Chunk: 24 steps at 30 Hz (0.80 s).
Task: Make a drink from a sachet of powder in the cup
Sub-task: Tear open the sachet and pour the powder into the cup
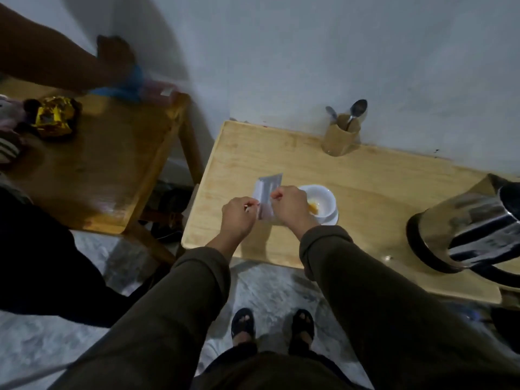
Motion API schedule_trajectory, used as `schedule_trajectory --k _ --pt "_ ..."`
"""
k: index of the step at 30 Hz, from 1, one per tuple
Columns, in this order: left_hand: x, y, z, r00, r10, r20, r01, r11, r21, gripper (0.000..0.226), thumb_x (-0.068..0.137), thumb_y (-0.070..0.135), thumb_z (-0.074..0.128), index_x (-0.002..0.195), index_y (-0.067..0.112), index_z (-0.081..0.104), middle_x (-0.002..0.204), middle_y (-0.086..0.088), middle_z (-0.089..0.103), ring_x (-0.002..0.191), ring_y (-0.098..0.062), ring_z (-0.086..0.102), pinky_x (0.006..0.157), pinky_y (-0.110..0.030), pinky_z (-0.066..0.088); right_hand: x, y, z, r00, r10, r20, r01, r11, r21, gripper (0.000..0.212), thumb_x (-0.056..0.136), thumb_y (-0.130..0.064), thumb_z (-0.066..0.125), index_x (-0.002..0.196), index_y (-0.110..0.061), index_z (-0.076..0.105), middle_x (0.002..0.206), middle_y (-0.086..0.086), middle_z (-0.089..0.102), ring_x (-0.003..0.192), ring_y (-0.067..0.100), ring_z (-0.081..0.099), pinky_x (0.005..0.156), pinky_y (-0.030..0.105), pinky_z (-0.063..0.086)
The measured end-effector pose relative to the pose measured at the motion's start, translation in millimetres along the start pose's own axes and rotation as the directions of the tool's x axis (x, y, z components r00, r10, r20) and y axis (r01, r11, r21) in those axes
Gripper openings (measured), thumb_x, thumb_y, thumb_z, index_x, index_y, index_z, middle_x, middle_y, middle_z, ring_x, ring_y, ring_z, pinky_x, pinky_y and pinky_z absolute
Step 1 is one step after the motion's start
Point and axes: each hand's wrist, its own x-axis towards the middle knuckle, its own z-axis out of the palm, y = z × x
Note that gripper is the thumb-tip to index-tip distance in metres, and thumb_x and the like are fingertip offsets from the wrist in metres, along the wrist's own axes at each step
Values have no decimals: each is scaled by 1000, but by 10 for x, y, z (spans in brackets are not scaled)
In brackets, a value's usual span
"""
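Note:
A silvery sachet (266, 190) is held upright just left of a white cup (323, 199) that stands on a white saucer (332, 219). Orange powder (313, 207) lies in the bottom of the cup. My right hand (289, 204) pinches the sachet's right side, close to the cup's rim. My left hand (237, 218) pinches a small torn strip or edge at the sachet's left; I cannot tell which. Both hands hover over the wooden table (365, 192).
A steel kettle (467, 229) stands at the table's right edge. A wooden holder (342, 136) with two spoons (357, 109) sits by the wall. To the left, another person's arm (56, 63) reaches over a second wooden table (112, 164) bearing a gold packet (55, 116).

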Motion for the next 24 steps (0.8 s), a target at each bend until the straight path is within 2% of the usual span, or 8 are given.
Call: schedule_trajectory --k 1,4,6,9,13,16,20,24 --pt "19 -52 19 999 -3 46 1 998 63 32 87 24 50 100 5 73 108 -16 73 106 -31 64 90 -32 46 1 -31 40 998 1 70 4 997 -74 26 81 -9 56 56 -9 48 71 14 56 75 30 53 66 31 35" --pt "86 -165 112 986 -60 158 22 973 229 28 90 20 49 90 -1 67 102 -24 67 99 -38 61 80 -35 46 46 -34 176 977 17 215 27 979 -200 25 87 -25 58 75 -3 59 94 18 63 95 33 61 69 32 39" --pt "117 -211 184 972 -107 207 46 959 278 29 90 21 49 97 0 69 109 -23 63 103 -37 60 84 -35 46 62 -18 253 965 48 256 -1 983 -181 31 90 -29 55 94 0 63 110 21 64 99 33 60 71 31 38" --pt "136 -231 269 969 -144 201 83 955 285 38 90 25 50 120 5 63 133 -17 51 121 -33 50 100 -34 41 59 -4 277 952 106 288 -47 978 -205 42 95 -29 47 119 3 56 128 23 57 116 36 55 88 33 43" --pt "151 -218 289 972 -150 180 62 906 420 35 91 27 47 119 15 64 151 -6 27 134 -29 29 104 -40 35 104 43 289 930 151 336 -87 977 -197 31 96 -21 40 98 1 61 128 23 56 118 35 52 89 33 41" --pt "182 -192 269 971 -145 193 44 892 450 35 92 22 46 121 16 64 153 -4 28 136 -28 27 104 -41 36 94 10 259 920 193 340 -137 974 -182 32 94 -15 41 113 4 58 127 19 58 117 33 53 79 31 37" --pt "234 -145 251 953 -179 246 36 869 493 40 91 31 45 125 17 60 150 -4 36 138 -24 27 106 -38 34 86 -55 148 938 189 290 -166 981 -103 24 92 -8 44 105 -2 62 126 17 59 118 32 53 94 34 42" --pt "211 43 229 957 -157 246 34 897 440 41 95 31 45 134 19 51 156 -1 23 143 -22 19 111 -38 29 117 -44 -87 970 130 206 -135 991 12 36 92 -6 40 121 4 58 131 20 57 123 34 51 104 39 41"
